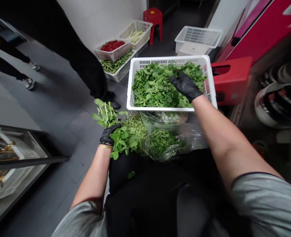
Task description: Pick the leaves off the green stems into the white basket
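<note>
I sit with a black apron over my lap. My left hand (108, 135), in a black glove, is closed around a bunch of leafy green stems (105, 113) held upright over my left knee. A clear plastic bag (175, 140) of more greens lies across my lap. My right hand (185, 86), also gloved in black, reaches into a white slotted basket (132, 70) filled with picked green leaves (155, 87). Its fingers curl down onto the leaves; whether they hold any is hidden.
Behind the basket stand a red stool (231, 77) and an empty white basket (197, 39). Further left are baskets of red chillies (112, 46), green beans (114, 65) and pale stalks (136, 34). Another person's dark legs (86, 62) stand close. A steel counter (16, 158) is at left.
</note>
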Demonstrator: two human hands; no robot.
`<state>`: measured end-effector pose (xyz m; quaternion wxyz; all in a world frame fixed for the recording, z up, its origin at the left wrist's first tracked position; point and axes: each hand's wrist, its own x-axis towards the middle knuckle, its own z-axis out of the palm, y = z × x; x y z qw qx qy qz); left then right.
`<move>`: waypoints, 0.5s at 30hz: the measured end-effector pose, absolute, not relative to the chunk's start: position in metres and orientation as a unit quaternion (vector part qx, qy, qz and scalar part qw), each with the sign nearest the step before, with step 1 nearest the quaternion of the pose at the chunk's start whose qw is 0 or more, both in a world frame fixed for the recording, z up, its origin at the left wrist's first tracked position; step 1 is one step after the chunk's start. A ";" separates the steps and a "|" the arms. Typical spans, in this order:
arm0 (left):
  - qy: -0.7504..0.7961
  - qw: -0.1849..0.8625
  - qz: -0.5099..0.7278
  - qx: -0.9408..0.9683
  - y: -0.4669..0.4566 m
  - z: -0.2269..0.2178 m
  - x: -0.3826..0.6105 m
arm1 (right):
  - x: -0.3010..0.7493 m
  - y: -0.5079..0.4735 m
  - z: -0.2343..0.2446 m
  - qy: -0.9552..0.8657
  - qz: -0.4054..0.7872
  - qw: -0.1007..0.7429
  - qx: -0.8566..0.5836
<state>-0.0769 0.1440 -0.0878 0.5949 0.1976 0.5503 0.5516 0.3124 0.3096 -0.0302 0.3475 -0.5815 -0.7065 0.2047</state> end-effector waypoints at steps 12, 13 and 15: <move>0.515 0.633 0.555 0.161 0.107 -0.051 -0.059 | 0.142 0.181 -0.034 -0.737 0.425 0.354 -0.388; 0.514 0.637 0.551 0.164 0.101 -0.051 -0.059 | 0.131 0.174 -0.034 -0.726 0.452 0.348 -0.385; 0.510 0.640 0.546 0.178 0.091 -0.053 -0.062 | 0.119 0.166 -0.028 -0.703 0.469 0.347 -0.407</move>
